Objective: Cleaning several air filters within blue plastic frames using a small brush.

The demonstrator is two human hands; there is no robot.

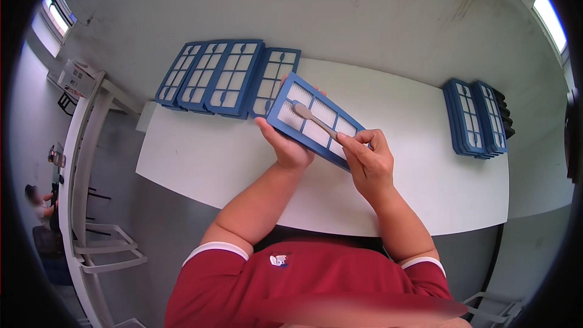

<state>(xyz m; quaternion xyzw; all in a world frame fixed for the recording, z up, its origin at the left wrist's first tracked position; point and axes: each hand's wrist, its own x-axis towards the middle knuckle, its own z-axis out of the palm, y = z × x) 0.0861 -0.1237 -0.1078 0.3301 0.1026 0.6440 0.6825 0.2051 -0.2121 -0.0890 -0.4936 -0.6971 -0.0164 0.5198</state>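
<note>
My left hand (289, 143) holds a blue-framed pleated air filter (314, 120) from below, tilted above the white table. In my right hand (371, 159) is the handle of a small grey-brown brush (319, 122), its head lying over a white pleated panel near the filter's upper left end. Bristles are hidden under the head. Just behind the held filter, another blue-framed filter (278, 73) lies on the table, partly covered by it.
Stacks of blue-framed filters (230, 79) stand at the table's back left. More stacked filters (469, 118) and black parts (503, 109) are at the right end of the white table (191, 155). Far left, a person (43, 205) sits by another table (70, 159).
</note>
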